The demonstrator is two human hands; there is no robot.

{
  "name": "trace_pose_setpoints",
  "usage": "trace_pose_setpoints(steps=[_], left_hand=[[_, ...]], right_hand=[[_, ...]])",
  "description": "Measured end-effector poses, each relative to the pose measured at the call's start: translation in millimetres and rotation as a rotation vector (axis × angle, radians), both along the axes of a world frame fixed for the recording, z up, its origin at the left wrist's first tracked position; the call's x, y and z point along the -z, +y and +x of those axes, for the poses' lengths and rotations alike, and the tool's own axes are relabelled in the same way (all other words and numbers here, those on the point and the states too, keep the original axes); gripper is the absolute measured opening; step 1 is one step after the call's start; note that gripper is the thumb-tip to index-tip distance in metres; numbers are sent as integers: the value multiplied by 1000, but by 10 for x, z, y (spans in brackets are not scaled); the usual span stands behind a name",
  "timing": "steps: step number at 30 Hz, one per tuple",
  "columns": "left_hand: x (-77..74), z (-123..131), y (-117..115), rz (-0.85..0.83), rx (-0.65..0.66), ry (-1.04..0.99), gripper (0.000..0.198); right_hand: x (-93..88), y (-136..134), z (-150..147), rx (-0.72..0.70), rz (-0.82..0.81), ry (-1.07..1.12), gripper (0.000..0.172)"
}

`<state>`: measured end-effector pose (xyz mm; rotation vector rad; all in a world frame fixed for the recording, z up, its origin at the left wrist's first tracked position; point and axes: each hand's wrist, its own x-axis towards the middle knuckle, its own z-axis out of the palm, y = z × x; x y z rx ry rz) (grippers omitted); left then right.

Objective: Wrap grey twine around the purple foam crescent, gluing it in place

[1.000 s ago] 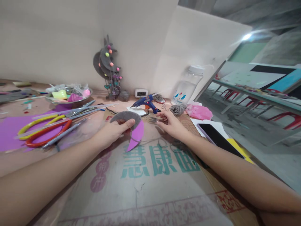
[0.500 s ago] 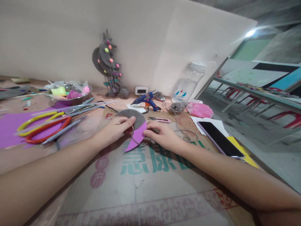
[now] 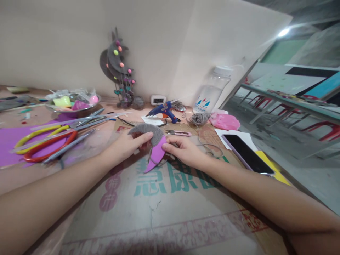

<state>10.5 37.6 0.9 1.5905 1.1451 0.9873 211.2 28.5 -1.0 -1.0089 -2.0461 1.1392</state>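
A purple crescent shape [image 3: 156,153], partly wound with grey yarn [image 3: 148,129], is held just above the cardboard sheet [image 3: 170,212]. My left hand [image 3: 124,145] grips its grey wound end, thumb on top. My right hand [image 3: 183,150] pinches the crescent's right edge, where a strand of grey yarn runs off. That strand trails back to a yarn ball [image 3: 199,118]. A small pink snipper [image 3: 178,133] lies just beyond my right hand.
A blue glue gun [image 3: 163,110] rests behind the crescent. Yellow and red scissors [image 3: 45,143] and long sticks lie at the left on purple sheet [image 3: 10,141]. A bowl of coloured bits [image 3: 71,104], a decorated grey ornament [image 3: 117,69], a clear jar [image 3: 211,94], a pink bag [image 3: 224,122] and a phone [image 3: 247,154] surround the work.
My right hand came back from the snipper area to the crescent and now pinches its right edge. The left hand kept its hold.
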Motion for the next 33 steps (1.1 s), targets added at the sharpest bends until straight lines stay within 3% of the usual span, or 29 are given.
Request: trace_pose_setpoints(steps=[9,11,13,16,18,20,24,27,30,33], left_hand=[[130,-45,69,1,-57,-157,31],[131,-41,80,15,-71,-180,31],[119,-36,83,20,-77,-190,30],[93,-31,77,14,-110,-209,29],[82,-30,73,7,-128,-242,28],[81,-32,70,8,-121,-263,27],[74,-36,47,47,-99,-194,29],[53,-31,15,125,-122,-95,30],[42,-25,-8,187,-159,-75,28],[43,-24,-19,213,-169,-79,27]], right_hand=[[-143,213,261,371,219,-134,23],[-205,139,248,338,235,-181,27],[-271,-7,181,201,239,-277,33],[-328,-239,48,-20,79,-366,41],[-320,-328,-16,-85,-12,-380,40],[-284,-344,-45,-52,21,-371,34],[-193,-236,-42,172,149,-236,31],[-130,-132,-39,221,-39,-92,27],[-80,-71,-58,179,-243,-21,29],[-50,-52,-89,160,-287,-2,32]])
